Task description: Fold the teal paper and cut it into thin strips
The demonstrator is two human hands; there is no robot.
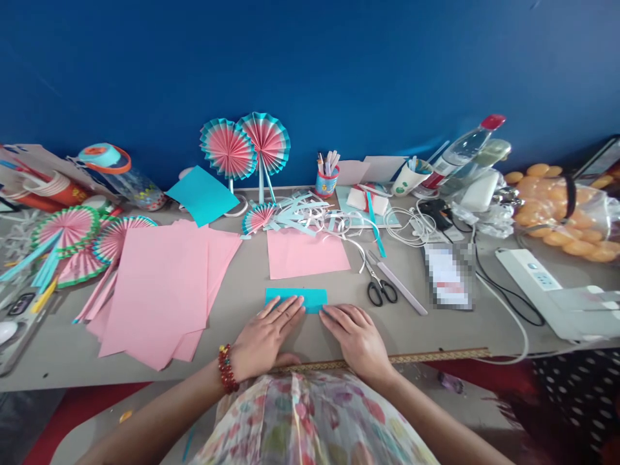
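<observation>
A small teal paper rectangle lies flat on the grey table in front of me. My left hand rests palm down, its stretched fingers pressing on the paper's left and middle part. At the lower right corner of that paper, my right hand lies flat with fingertips touching the edge. Neither hand grips anything. Just beyond are pink sheets. Black-handled scissors lie beside a pale flat strip to the right of my right hand.
Pink sheets are stacked at left, near folded paper fans. Two round fans stand against the blue wall, with a teal sheet beside them. White paper strips form a heap. A phone and power strip lie right.
</observation>
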